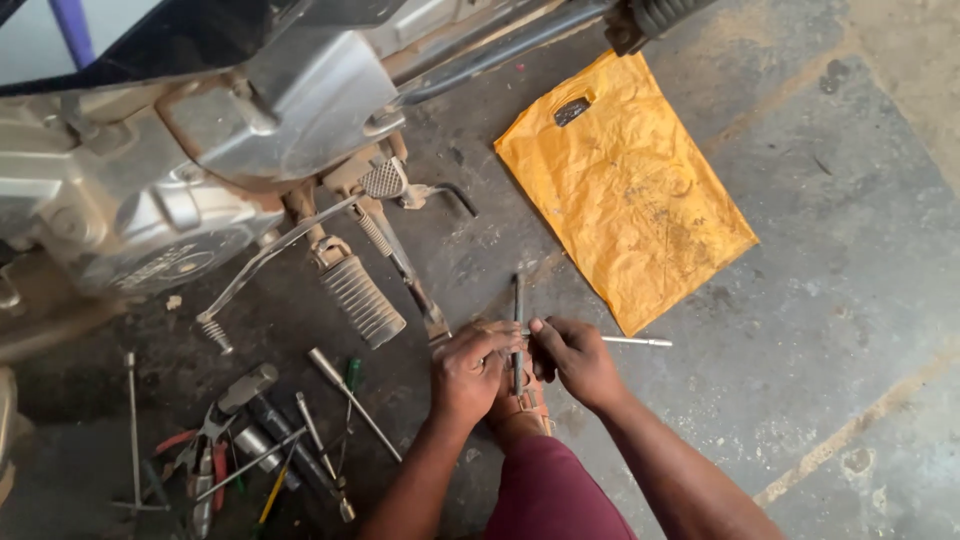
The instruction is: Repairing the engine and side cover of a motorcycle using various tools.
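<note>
motorcycle (200, 120): cut off at top edge | thin rod (630, 342): near end hidden by right hand (575, 358)

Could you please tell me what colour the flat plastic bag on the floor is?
The plastic bag is yellow-orange, seen clearly in the head view.

- One motorcycle engine (150, 215), the landmark, at upper left.
- One ribbed footrest (360, 298) just below and right of the engine.
- One kick-start lever (270, 255) across the engine's lower right.
- One yellow plastic bag (625, 190) well to the right of the engine.
- Two hands: left hand (468, 372) and right hand (578, 358), below and right of the engine.
- Two thin rods at the hands: one dark rod (517, 300), one silver rod (635, 342).
- One pile of hand tools (255, 440) below the engine; the exact count cannot be told.
</note>
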